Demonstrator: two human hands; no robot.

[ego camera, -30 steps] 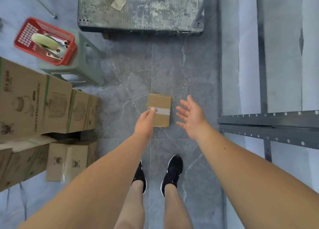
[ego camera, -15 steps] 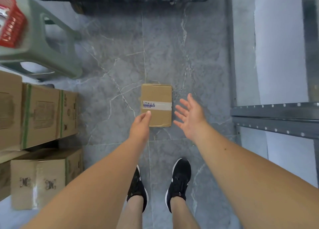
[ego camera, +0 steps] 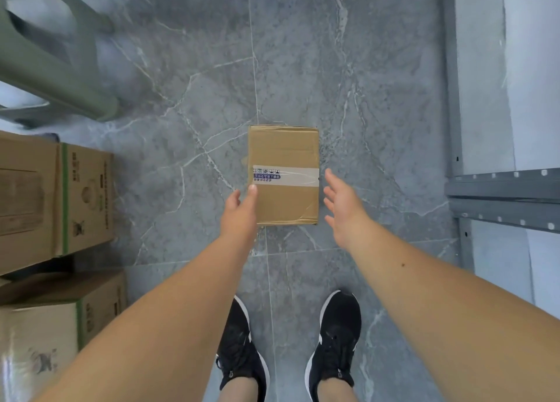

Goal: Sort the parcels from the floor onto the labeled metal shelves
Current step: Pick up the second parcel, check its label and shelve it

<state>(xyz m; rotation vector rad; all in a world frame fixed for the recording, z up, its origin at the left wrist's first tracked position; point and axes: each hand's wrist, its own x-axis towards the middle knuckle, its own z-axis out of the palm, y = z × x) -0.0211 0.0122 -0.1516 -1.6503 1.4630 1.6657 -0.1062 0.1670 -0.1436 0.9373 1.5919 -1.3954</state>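
A small brown cardboard parcel (ego camera: 283, 153) with a white taped label across its top lies flat on the grey marble floor just ahead of my feet. My left hand (ego camera: 241, 212) hovers at the parcel's near left edge, fingers loosely curled, holding nothing. My right hand (ego camera: 342, 203) is spread open just to the right of the parcel, apart from it. The grey metal shelf (ego camera: 500, 203) stands at the right edge, its beams at mid height.
Large cardboard cartons (ego camera: 54, 201) are stacked along the left, with another carton (ego camera: 60, 323) below them. A green plastic stool (ego camera: 51, 68) stands at the top left. My black shoes (ego camera: 336, 338) are on the floor behind the parcel.
The view has dropped closer to the floor and the parcel looms larger. Both hands have come down to either side of the parcel. The red basket has left the view.
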